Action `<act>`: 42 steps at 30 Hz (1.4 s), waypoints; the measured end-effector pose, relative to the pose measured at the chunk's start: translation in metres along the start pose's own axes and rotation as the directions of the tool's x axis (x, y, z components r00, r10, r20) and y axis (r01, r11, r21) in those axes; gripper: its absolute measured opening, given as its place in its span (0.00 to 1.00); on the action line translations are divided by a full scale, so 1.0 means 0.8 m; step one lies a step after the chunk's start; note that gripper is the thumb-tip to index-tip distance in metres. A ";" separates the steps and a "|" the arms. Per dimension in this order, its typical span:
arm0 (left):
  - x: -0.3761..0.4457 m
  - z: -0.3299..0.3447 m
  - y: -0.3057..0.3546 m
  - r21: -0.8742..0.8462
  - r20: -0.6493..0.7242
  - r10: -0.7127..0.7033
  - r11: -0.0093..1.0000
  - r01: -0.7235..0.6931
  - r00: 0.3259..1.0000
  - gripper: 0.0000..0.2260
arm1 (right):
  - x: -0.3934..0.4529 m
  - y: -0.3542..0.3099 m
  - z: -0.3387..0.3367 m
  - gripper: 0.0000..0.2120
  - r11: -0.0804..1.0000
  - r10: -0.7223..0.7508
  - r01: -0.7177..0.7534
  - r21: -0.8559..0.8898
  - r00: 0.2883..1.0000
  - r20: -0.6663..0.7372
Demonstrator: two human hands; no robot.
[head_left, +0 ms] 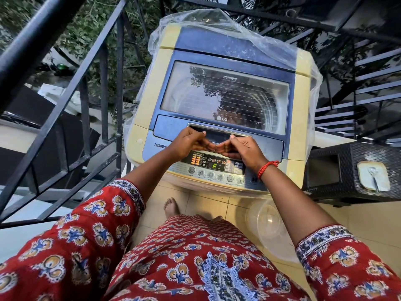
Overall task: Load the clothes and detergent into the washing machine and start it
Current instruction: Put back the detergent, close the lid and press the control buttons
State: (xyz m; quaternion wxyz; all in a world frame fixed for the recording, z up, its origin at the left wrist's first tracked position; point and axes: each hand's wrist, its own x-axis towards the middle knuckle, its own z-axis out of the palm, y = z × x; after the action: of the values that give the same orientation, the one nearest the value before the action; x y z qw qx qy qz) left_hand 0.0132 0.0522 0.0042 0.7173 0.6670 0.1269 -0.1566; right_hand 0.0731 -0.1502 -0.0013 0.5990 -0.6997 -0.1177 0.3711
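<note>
Head view: top-loading washing machine [219,118], cream body with blue top, stands straight ahead on the tiled floor [208,205]. Lid [223,94] is down; through its clear window the steel drum shows, contents not discernible under the reflections. A clear plastic cover [238,27] is pushed back over the rear half and right side. Control panel [214,166] at the front edge is lit, display reads "F"; six round buttons in a row below it.

Both hands sit at the recessed lid handle [219,133]. Left hand [191,144]: fingers curled under toward the handle, thumb on top. Right hand [243,148]: the same, mirrored; red thread band on the wrist. Whether either actually grips the handle edge I cannot tell; fingertips meet in the middle above the panel.

Surroundings: black metal railing [71,88] close on the left; dark woven cabinet [355,172] just beside the machine on the right, one small tray with a spoon [373,175] on it. One clear plastic tub [269,227] on the floor by the machine's front. One bare foot visible.
</note>
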 end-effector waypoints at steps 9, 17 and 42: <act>-0.005 0.002 0.007 -0.039 0.006 0.016 0.999 -0.016 1.000 0.21 | 0.000 0.000 -0.001 0.19 1.000 -0.001 0.001 -0.009 1.000 0.000; -0.008 0.006 0.012 -0.033 0.019 -0.003 0.999 0.004 1.000 0.20 | -0.004 -0.006 0.004 0.20 0.998 0.018 -0.018 0.067 1.000 0.003; -0.003 0.002 0.003 0.012 -0.008 0.008 1.000 -0.008 1.000 0.19 | -0.004 -0.002 0.003 0.20 1.000 0.010 -0.010 0.007 1.000 -0.023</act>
State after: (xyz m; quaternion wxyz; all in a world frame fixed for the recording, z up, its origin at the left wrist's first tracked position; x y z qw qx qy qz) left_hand 0.0119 0.0511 0.0074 0.7135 0.6723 0.1262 -0.1518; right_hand 0.0699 -0.1502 0.0010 0.6010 -0.7024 -0.1061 0.3663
